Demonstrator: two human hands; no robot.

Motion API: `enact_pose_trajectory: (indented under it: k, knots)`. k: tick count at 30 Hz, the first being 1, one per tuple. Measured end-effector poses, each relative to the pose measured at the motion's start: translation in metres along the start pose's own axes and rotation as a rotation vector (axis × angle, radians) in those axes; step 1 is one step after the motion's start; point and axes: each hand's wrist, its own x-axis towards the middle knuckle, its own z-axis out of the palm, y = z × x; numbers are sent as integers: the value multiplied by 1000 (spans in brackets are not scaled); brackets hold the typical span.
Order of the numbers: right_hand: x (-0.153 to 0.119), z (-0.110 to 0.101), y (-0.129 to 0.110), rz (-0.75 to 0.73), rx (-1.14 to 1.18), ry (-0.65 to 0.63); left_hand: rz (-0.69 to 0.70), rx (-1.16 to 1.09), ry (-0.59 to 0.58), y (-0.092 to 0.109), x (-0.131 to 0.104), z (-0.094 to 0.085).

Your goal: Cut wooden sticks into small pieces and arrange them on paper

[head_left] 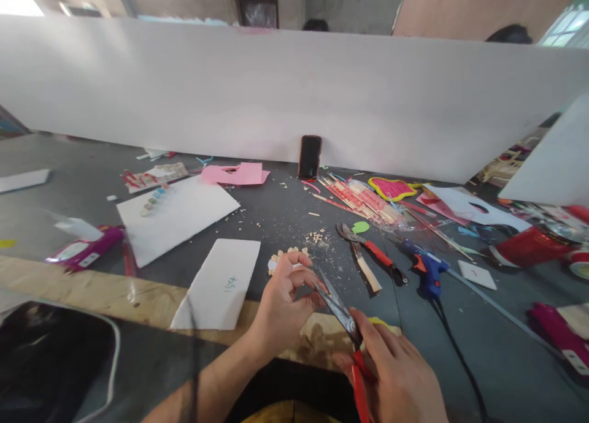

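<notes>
My right hand (396, 368) is closed round the red handles of a pair of scissors (343, 316), whose metal blades stand partly apart and point up and left. My left hand (289, 300) is at the blade tips, its fingers curled in toward the thumb; whatever small thing they may pinch is too small to make out. Just behind the left fingers lies a white piece edged with small tan wooden bits (275, 262), partly hidden by the hand. More wooden crumbs (317, 236) are scattered beyond it.
Red-handled pruning shears (377, 251), a craft knife (365, 268) and a blue glue gun (430, 273) lie to the right. Wrapped chopsticks (361, 199) and an upright phone (310, 157) are behind. White boards (221, 282) and a purple glue gun (87, 245) lie left.
</notes>
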Motion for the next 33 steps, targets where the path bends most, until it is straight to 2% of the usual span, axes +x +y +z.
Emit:
enact_pose_trajectory:
  k: [4,11,18,24,33]
  knots:
    - [-3,2,2,9,-9,11,5,-55,41,0,-2,3]
    - [1,-6,14,161,160,-28,-95,-148,-23,3,-1,4]
    - [3,-7,8,84,94,-93,-120,-171,-43,6,0,5]
    - [1,-5,10,66,150,-141,-108,-114,-50,6,0,5]
    - [1,-7,12,6,43,-60,-74,54,-68,3,1,2]
